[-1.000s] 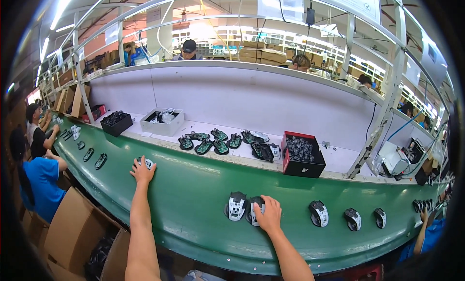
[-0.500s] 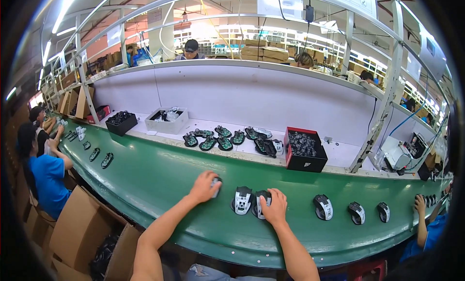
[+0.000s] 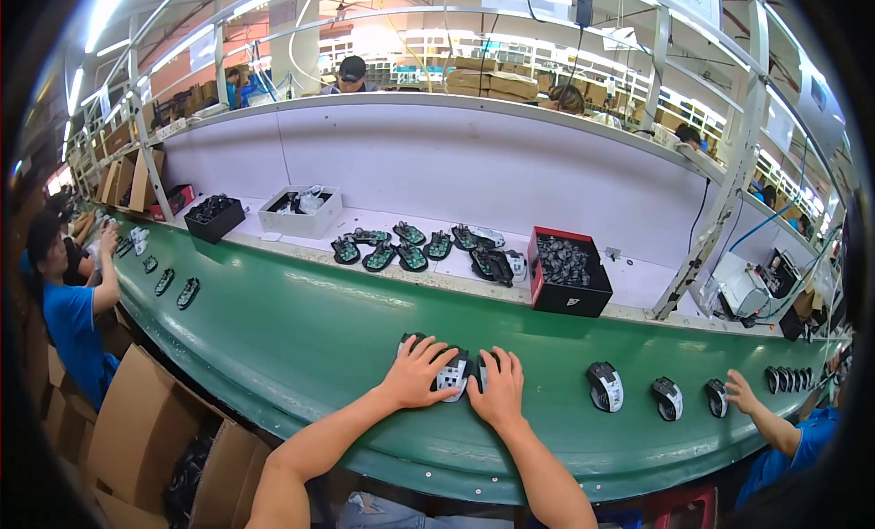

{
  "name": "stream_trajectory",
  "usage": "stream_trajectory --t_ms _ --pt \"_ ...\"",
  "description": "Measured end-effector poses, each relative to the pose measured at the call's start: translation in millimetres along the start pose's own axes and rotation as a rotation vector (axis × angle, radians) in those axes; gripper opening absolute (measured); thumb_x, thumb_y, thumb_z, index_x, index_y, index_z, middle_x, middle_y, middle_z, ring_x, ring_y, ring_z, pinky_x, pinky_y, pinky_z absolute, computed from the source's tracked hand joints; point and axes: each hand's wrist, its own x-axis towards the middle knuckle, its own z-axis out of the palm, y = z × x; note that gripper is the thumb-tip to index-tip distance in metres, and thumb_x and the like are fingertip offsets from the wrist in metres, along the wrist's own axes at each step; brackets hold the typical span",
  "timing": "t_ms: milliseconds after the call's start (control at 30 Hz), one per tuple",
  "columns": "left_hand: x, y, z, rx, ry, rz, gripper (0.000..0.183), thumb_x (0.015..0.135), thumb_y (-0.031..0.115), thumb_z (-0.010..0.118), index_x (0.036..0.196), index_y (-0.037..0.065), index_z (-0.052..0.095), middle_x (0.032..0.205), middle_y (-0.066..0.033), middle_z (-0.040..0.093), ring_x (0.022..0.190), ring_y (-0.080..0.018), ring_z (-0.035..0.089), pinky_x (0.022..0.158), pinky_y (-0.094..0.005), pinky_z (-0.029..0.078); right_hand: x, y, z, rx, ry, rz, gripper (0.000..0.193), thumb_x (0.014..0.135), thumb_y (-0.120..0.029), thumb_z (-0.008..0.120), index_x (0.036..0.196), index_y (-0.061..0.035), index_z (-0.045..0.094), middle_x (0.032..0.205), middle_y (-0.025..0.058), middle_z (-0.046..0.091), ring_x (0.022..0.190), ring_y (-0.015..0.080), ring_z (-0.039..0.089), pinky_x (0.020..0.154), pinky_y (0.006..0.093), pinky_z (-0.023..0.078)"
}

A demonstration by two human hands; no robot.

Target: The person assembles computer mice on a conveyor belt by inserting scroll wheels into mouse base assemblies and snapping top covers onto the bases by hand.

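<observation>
Three partly assembled computer mice with black and white shells sit close together on the green conveyor belt (image 3: pixel 301 347) in front of me. My left hand (image 3: pixel 415 376) curves over the leftmost mouse (image 3: pixel 407 340), which is mostly hidden beneath it. Its fingers reach across to the middle mouse (image 3: pixel 452 380), whose white part shows beside them. Around the right-hand mouse (image 3: pixel 483 372) my right hand (image 3: pixel 499 388) is closed, thumb on the near left and fingers over the far side, covering most of it.
More mice, including one nearby (image 3: pixel 605 386), sit to the right, where a co-worker's hand (image 3: pixel 746 394) reaches in. Behind the belt, a shelf holds green circuit-board assemblies (image 3: pixel 410 256), a black-red box of small dark parts (image 3: pixel 571 292) and a white box (image 3: pixel 301 217). Cardboard cartons (image 3: pixel 150 429) stand at left.
My left hand has moved right, bringing its mouse next to the middle one. My right hand has shifted slightly left with its mouse. At right, the co-worker's hand has moved toward a mouse.
</observation>
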Motion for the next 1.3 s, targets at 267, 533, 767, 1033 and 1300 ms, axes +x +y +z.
stream_trajectory --t_ms 267,533,767,1033,1300 --pt "-2 4 1 -0.01 0.035 0.029 0.057 0.088 0.044 0.066 0.134 0.012 0.057 0.135 -0.0137 0.054 0.134 -0.0364 0.043 0.112 -0.0594 0.026 -8 -27 -9 0.024 -0.005 -0.169 0.043 0.079 -0.016 0.066 0.121 -0.0062 0.065 0.132 0.0165 0.054 0.129 0.0408 0.043 0.109 0.059 0.031" --pt "-2 4 7 -0.05 0.049 0.025 0.054 0.089 0.04 0.065 0.135 0.012 0.056 0.133 -0.0132 0.055 0.129 -0.0331 0.048 0.111 -0.0584 0.028 -9 -26 -8 -0.005 -0.041 -0.17 0.047 0.08 -0.022 0.069 0.124 -0.0064 0.063 0.13 0.0145 0.055 0.127 0.0363 0.046 0.109 0.0593 0.03" --pt "-3 6 6 -0.063 0.065 0.03 0.054 0.088 0.039 0.065 0.133 0.011 0.057 0.131 -0.0128 0.057 0.126 -0.0326 0.049 0.111 -0.058 0.029 -8 -27 -9 -0.002 -0.036 -0.149 0.049 0.078 -0.02 0.071 0.124 -0.0073 0.062 0.129 0.013 0.056 0.126 0.0347 0.048 0.111 0.0565 0.03" --pt "0 12 7 -0.073 0.077 0.024 0.052 0.089 0.038 0.065 0.132 0.01 0.057 0.129 -0.0127 0.057 0.125 -0.0323 0.05 0.11 -0.0572 0.029 -6 -25 -13 0.018 -0.047 -0.132 0.049 0.078 -0.021 0.071 0.124 -0.0059 0.062 0.129 0.0134 0.055 0.125 0.0358 0.047 0.11 0.0575 0.03" --pt "-1 13 9 -0.07 0.094 0.036 0.052 0.089 0.038 0.065 0.131 0.009 0.058 0.129 -0.0131 0.057 0.125 -0.0325 0.05 0.11 -0.0573 0.029 -8 -24 -11 -0.004 -0.014 -0.149 0.049 0.076 -0.019 0.071 0.122 -0.006 0.061 0.128 0.0124 0.057 0.124 0.0352 0.048 0.11 0.0543 0.029"
